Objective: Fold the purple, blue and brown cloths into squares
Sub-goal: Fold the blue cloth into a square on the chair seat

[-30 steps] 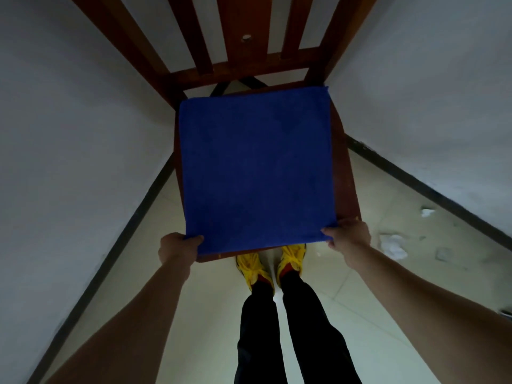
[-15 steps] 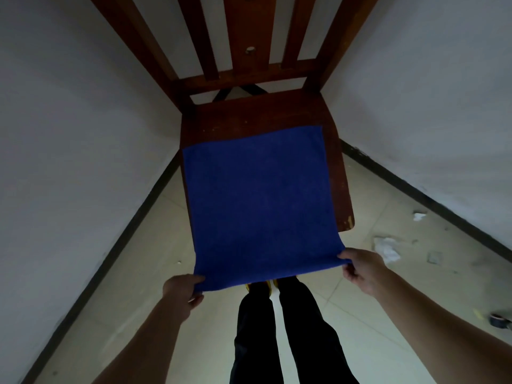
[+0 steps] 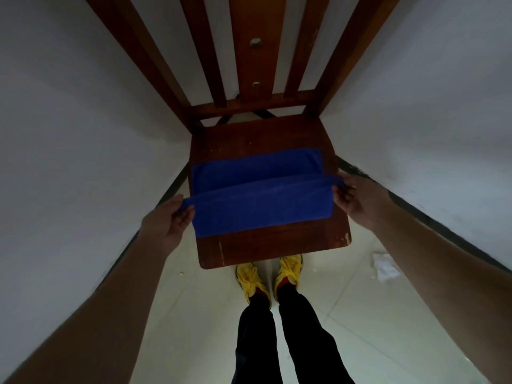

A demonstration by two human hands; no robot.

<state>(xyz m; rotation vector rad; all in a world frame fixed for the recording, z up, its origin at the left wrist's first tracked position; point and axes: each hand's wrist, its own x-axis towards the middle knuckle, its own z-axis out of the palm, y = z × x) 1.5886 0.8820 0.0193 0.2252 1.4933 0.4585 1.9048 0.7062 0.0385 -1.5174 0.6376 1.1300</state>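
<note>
The scene is dim and underexposed, with soft, even light and no glare; the pale walls (image 3: pixel 69 134) read grey and the forearms near the lower corners fall into deep shadow. Strong wide-angle distortion fans the chair back (image 3: pixel 249 51) outward and stretches the edges. The blue cloth (image 3: pixel 260 206) stays saturated, though detail is soft and slightly smeared throughout.
</note>
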